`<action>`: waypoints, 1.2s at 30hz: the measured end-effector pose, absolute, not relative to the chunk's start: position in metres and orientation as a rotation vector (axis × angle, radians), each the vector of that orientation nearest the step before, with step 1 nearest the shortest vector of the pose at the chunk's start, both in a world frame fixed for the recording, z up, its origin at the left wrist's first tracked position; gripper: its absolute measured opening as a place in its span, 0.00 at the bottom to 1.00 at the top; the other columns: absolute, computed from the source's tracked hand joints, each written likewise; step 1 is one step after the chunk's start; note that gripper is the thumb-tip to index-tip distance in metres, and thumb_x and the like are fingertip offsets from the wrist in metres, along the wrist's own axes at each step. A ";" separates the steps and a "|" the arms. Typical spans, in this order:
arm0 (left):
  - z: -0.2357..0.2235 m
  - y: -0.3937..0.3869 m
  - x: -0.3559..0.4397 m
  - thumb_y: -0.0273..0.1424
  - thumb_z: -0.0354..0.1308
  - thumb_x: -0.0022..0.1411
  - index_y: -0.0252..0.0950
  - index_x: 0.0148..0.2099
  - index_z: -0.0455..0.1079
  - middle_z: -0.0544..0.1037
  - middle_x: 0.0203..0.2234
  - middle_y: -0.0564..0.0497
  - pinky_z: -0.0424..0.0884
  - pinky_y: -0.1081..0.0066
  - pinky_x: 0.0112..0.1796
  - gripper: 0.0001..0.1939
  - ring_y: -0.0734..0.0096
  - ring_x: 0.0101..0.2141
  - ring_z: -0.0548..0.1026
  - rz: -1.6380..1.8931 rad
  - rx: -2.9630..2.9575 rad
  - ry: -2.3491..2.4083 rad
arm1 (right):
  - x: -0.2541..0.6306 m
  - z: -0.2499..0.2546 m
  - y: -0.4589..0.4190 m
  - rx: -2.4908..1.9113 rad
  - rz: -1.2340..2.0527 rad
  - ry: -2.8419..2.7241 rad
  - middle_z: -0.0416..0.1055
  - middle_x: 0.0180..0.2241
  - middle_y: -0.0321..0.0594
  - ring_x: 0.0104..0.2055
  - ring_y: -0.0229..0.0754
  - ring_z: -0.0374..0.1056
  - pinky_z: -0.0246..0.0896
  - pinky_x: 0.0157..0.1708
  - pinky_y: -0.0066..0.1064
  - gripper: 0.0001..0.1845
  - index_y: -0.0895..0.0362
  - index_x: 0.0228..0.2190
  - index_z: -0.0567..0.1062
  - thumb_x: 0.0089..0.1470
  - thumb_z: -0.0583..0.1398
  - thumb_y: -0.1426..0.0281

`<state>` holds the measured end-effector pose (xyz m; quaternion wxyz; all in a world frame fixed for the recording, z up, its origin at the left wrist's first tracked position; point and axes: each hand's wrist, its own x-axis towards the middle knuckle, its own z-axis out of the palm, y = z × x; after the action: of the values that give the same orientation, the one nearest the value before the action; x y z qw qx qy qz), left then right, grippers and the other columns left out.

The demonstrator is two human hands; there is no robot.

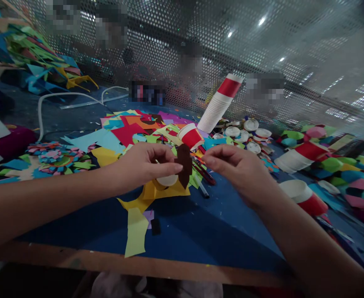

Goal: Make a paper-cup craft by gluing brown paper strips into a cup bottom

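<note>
The left hand [146,165] holds a dark brown, cut paper piece [185,166] between thumb and finger, above the bright yellow paper [166,192] on the blue bench [216,236]. Nearby, the right hand [236,169] is narrow; I cannot tell whether it grips something.

Paper cut-out [186,162]: dark brown
Folded paper [175,191]: golden yellow
Near paper strip [136,234]: pale yellow
Tall cup stack [216,106]: white, with red band
Tabletop [207,238]: dark blue, with brown near edge
Far screen [157,39]: grey, in pattern of round holes
Left cable [40,120]: white
</note>
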<state>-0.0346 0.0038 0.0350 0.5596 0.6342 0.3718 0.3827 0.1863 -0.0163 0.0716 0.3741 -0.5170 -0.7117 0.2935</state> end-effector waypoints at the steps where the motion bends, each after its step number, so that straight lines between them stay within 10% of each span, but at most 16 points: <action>1: 0.034 0.004 -0.035 0.38 0.65 0.51 0.37 0.27 0.67 0.75 0.23 0.54 0.68 0.70 0.30 0.12 0.69 0.27 0.74 0.876 1.534 0.862 | 0.178 0.070 -0.018 -1.289 0.892 -1.764 0.71 0.24 0.36 0.25 0.38 0.62 0.57 0.25 0.30 0.16 0.54 0.27 0.77 0.45 0.69 0.54; 18: 0.039 0.001 -0.038 0.39 0.58 0.56 0.37 0.27 0.73 0.75 0.23 0.53 0.66 0.72 0.29 0.12 0.71 0.26 0.71 0.943 1.628 0.931 | 0.163 0.046 -0.021 -1.175 1.156 -1.486 0.70 0.22 0.32 0.24 0.34 0.63 0.59 0.25 0.27 0.10 0.55 0.21 0.74 0.43 0.69 0.67; 29: 0.018 0.027 -0.055 0.47 0.60 0.57 0.34 0.55 0.75 0.70 0.59 0.36 0.59 0.46 0.59 0.29 0.41 0.59 0.64 0.509 2.666 1.047 | 0.180 0.051 -0.015 -1.232 1.152 -1.280 0.65 0.20 0.30 0.21 0.33 0.57 0.48 0.20 0.27 0.13 0.55 0.23 0.73 0.39 0.70 0.64; 36: 0.014 0.027 -0.050 0.45 0.66 0.53 0.34 0.49 0.73 0.73 0.53 0.39 0.63 0.53 0.56 0.26 0.48 0.54 0.69 0.492 2.719 1.051 | 0.179 0.051 -0.015 -1.238 1.185 -1.306 0.68 0.23 0.33 0.24 0.33 0.59 0.50 0.23 0.27 0.11 0.56 0.23 0.74 0.40 0.69 0.64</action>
<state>-0.0504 0.0270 0.0143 0.0927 0.9157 0.3542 0.1656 0.1792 -0.0153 0.0513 0.4737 -0.5059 -0.5337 0.4846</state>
